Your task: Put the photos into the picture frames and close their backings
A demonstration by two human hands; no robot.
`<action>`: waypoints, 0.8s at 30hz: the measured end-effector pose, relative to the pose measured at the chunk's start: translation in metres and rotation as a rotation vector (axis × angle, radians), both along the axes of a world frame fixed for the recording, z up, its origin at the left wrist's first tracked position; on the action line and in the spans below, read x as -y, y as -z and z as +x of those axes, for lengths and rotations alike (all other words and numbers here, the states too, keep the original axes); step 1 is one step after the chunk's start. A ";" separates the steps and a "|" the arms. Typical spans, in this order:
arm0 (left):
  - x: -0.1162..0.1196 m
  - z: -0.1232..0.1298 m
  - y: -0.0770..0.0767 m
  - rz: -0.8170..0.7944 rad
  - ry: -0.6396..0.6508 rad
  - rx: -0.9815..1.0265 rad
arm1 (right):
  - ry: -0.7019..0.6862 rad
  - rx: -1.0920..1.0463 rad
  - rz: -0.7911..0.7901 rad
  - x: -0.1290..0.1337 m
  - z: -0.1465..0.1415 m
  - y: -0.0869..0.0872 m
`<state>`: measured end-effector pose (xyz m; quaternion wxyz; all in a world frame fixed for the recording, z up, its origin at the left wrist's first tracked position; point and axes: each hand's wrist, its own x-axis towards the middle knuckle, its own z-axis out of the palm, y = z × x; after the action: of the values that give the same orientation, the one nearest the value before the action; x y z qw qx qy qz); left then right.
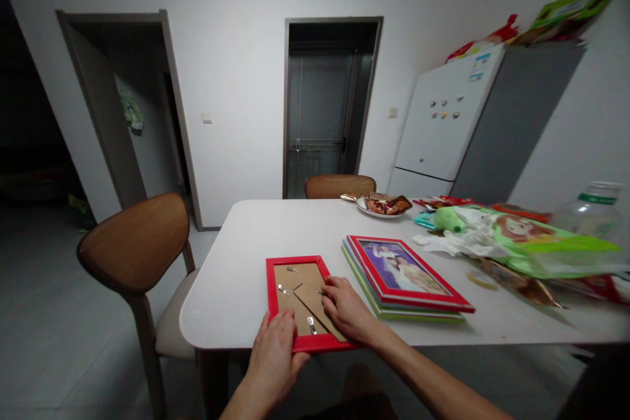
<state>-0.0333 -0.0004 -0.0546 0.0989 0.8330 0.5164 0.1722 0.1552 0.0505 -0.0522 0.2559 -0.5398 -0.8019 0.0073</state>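
A red picture frame (pixel 272 285) lies face down at the table's near edge, its brown backing board (pixel 295 308) showing metal clips, a hanger and a diagonal slit. My left hand (pixel 276 349) is closed on the frame's lower left side, thumb at the bottom edge. On the right side of the backing, my right hand (pixel 344 307) has its fingers bent together near a small clip; whether they pinch anything is hidden. To the right is a stack of frames (pixel 403 275), a red one with a photo on top of green and white ones.
White table (pixel 256 230) with a plate of food (pixel 384 205) at the back. Plastic bags (pixel 531 243), tissues, a tape roll (pixel 482 279) and a large clear bottle (pixel 590 213) lie or stand at the right. A wooden chair (pixel 138 243) is at the left, another behind the table.
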 end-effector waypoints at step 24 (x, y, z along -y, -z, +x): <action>-0.006 -0.006 0.007 -0.012 0.009 0.092 | -0.229 -0.031 -0.103 0.022 -0.032 0.003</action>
<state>-0.0389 0.0053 -0.0612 0.1283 0.8260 0.5084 0.2067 0.1228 0.0288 -0.0553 0.2376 -0.4570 -0.8528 0.0861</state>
